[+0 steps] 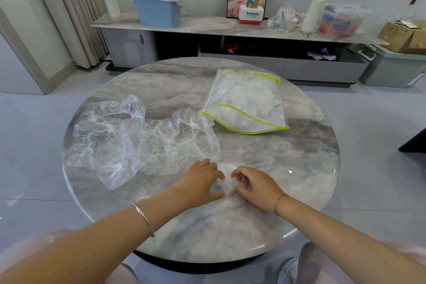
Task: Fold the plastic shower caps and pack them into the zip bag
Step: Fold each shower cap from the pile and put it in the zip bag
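both hands meet at the near middle of the table (253, 237), a round top of grey marble. the left hand (202, 182) has its fingers bent over a small cap (225, 182) and its thumb under it, so it pinches the cap from the left. the right hand (255, 188) faces it, fingers curled in and thumb low, pinching the same cap from the other side. the cap is squeezed into a small clear wad that lies on the table between the two hands. a thin clear strip runs from the wad up toward the pile (124, 138), a loose heap of crumpled clear caps spread over the left half of the table, just beside the left hand. the bag (244, 99) lies flat on the far right part of the table, well apart from the hands and near the pile's right edge. it is clear with a yellow-green border, its mouth gapes toward the near side, and crumpled clear plastic fills it. a silver bangle (144, 219) sits on the left wrist and a thin bracelet (280, 203) on the right. behind the table stands a long sideboard (207, 26) with a blue bin (156, 10), a white and red box (250, 15) and a white roll (313, 16) on it.
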The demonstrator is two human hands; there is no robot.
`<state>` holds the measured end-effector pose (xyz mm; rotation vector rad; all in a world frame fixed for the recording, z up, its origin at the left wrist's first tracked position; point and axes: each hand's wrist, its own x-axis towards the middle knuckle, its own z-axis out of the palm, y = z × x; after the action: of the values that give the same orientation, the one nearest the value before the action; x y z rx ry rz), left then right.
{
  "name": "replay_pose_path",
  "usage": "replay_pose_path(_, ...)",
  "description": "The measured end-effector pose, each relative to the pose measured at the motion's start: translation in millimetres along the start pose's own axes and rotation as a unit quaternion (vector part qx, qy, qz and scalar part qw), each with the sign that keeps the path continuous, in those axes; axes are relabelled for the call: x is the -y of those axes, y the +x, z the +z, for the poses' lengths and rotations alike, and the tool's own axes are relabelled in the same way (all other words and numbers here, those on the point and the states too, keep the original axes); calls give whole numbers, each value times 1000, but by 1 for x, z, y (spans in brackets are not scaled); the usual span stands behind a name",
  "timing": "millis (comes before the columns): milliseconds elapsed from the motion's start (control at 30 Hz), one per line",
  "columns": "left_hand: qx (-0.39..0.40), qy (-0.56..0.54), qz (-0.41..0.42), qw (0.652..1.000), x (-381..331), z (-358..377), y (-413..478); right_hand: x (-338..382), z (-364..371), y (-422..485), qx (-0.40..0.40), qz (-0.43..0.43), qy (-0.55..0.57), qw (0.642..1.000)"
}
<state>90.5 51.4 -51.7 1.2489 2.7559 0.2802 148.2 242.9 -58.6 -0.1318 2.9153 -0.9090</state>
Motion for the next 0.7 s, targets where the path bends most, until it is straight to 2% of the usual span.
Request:
replay_pose_path(167, -9, -81, -88, 993, -6, -3, 7, 3, -3, 8, -6, 82, 201, 976)
replay_pose_path(300, -1, -130, -146, 981, -4, -1, 8, 2, 0, 13, 8, 189, 234, 954)
replay_pose_path(467, -28, -77, -138, 987, -4, -1, 11, 1, 2, 19, -2, 198, 218, 956)
replay_pose_path(633, -96, -72, -121, 985, -3, -12, 15, 8, -12, 19, -17, 246, 336, 909)
replay_pose_path(700, -167, -126, -105, 972, 0, -22, 22, 10, -27, 21, -75, 229, 360, 901)
